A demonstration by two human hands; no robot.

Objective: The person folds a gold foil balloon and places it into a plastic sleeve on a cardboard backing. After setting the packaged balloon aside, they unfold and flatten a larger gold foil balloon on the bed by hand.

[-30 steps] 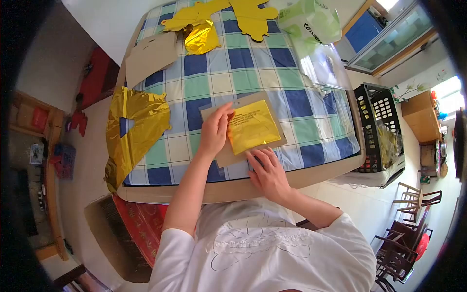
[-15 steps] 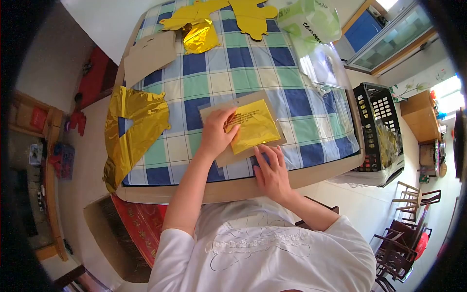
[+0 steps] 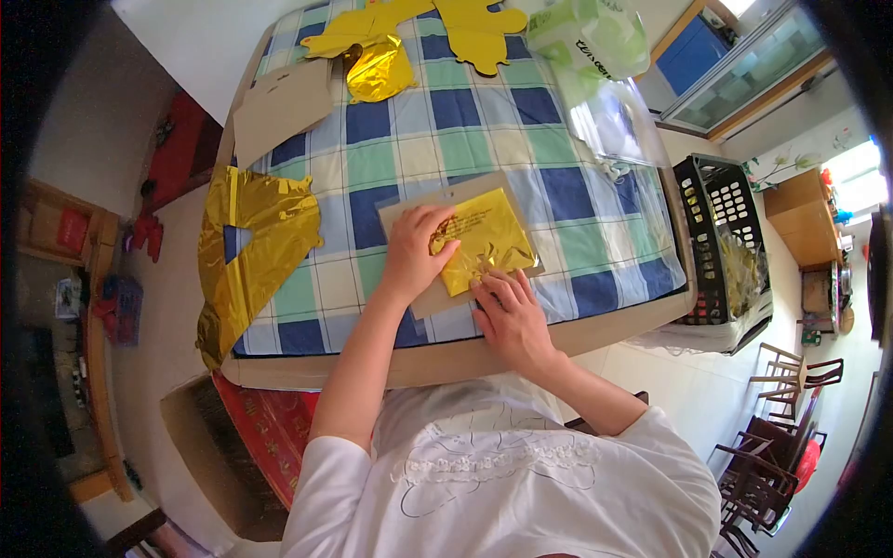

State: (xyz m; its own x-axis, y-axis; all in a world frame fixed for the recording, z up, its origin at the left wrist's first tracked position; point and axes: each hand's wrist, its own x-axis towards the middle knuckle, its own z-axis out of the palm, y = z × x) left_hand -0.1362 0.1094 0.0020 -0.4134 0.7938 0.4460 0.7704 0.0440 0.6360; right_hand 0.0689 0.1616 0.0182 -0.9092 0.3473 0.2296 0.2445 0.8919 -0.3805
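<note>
A folded square of shiny gold foil (image 3: pixel 491 228) with small printed text lies on a grey-brown card (image 3: pixel 437 303) inside what looks like a clear sleeve. My left hand (image 3: pixel 416 249) rests on the left side of the foil and card, thumb apart from the fingers. On the foil's lower edge, my right hand (image 3: pixel 512 314) presses with slightly bent, spread fingers. The foil is wrinkled just above those fingertips. Both sit on a blue, green and white checked cloth (image 3: pixel 372 167).
Flattened gold foil (image 3: pixel 256 256) lies at the left, below a grey-brown card (image 3: pixel 284 110). Yellow shapes (image 3: pixel 479 33) and crumpled foil (image 3: pixel 381 73) are at the back. A green-white bag (image 3: pixel 591 39) stands back right; a black crate (image 3: pixel 712 242) is beside the table.
My right hand has shifted slightly left and up onto the foil. Wrinkles now show in the foil's lower part. My left hand stays in nearly the same place.
</note>
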